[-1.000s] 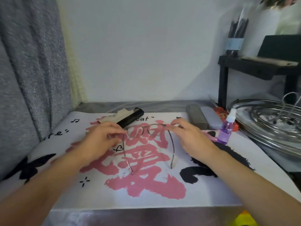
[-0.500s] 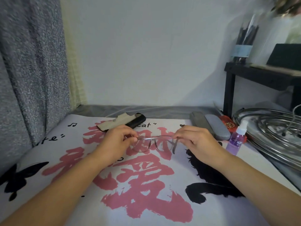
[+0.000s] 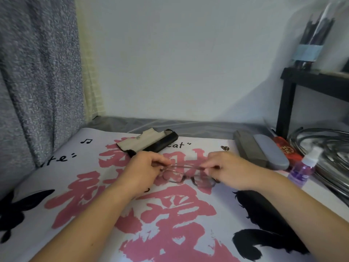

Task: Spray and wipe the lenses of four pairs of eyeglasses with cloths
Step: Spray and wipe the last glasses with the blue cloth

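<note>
A thin metal-framed pair of eyeglasses point(image 3: 186, 174) is held just above the printed white mat point(image 3: 90, 186), its temples folded in. My left hand point(image 3: 143, 169) pinches the left end of the frame and my right hand point(image 3: 230, 169) pinches the right end. A small purple spray bottle point(image 3: 304, 167) with a white nozzle stands at the right of the mat. A beige cloth point(image 3: 141, 141) lies on a black glasses case point(image 3: 166, 141) behind my left hand.
Two closed grey glasses cases point(image 3: 264, 154) lie side by side at the back right, with a red packet point(image 3: 285, 148) behind them. Metal wire racks point(image 3: 330, 148) and a black shelf point(image 3: 294, 86) stand at the far right. A grey curtain point(image 3: 37, 82) hangs at left.
The temples of the eyeglasses went from open to folded against the frame. Both hands kept pinching the frame ends and lowered it slightly toward the mat.
</note>
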Demonstrator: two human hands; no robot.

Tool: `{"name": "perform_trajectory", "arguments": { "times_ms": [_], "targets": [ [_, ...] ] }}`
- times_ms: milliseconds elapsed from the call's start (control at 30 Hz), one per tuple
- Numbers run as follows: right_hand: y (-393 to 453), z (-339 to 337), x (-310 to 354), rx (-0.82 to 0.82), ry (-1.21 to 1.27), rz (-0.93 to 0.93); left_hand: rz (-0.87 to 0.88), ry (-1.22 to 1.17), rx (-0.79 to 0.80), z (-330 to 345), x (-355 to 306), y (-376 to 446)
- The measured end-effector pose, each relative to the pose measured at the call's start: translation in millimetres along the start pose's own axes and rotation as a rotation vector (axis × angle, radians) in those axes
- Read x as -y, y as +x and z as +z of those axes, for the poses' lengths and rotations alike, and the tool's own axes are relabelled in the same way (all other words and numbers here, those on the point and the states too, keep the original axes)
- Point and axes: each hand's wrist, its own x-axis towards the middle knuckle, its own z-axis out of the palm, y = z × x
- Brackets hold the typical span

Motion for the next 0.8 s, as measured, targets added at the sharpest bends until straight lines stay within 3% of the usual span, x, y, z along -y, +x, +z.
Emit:
{"name": "perform_trajectory", "arguments": {
  "times_ms": [100,167,267,333,367,433,533,667,800],
  "targets": [
    [5.1,-8.8,5.4,0.132,-0.221,0.017,-0.02,-0.036,0.023,-11.9,-0.8,2.2],
    [11.2,-15.3,11.1,0.163,-0.287,0.008,0.0,-0.141,-0.073,-15.1,-4.9,-0.3],
    [24.5,-12.5,18.9,0.185,-0.228,-0.036,0.078,-0.107,-0.456,-21.5,-5.0,-2.5],
    [28.5,-5.9,18.3,0.155,-0.117,-0.062,0.053,0.138,-0.647,-33.5,5.9,2.1],
    [27.8,-3.3,15.3,0.126,-0.057,-0.071,-0.019,0.261,-0.643,-39.6,13.4,5.0],
    [24.8,-0.1,6.3,0.03,0.074,-0.083,-0.219,0.444,-0.486,-45.1,23.9,9.5],
    [24.2,-0.7,-7.9,-0.277,0.328,-0.093,-0.334,0.511,-0.361,-37.8,22.8,15.1],
    [26.3,-3.0,-19.5,-0.685,0.412,-0.106,-0.306,0.301,-0.393,-26.8,15.6,23.6],
    [22.3,-7.6,-28.8,-0.862,0.415,-0.171,-0.077,0.031,-0.284,-39.0,24.1,32.4]
  ]
}}
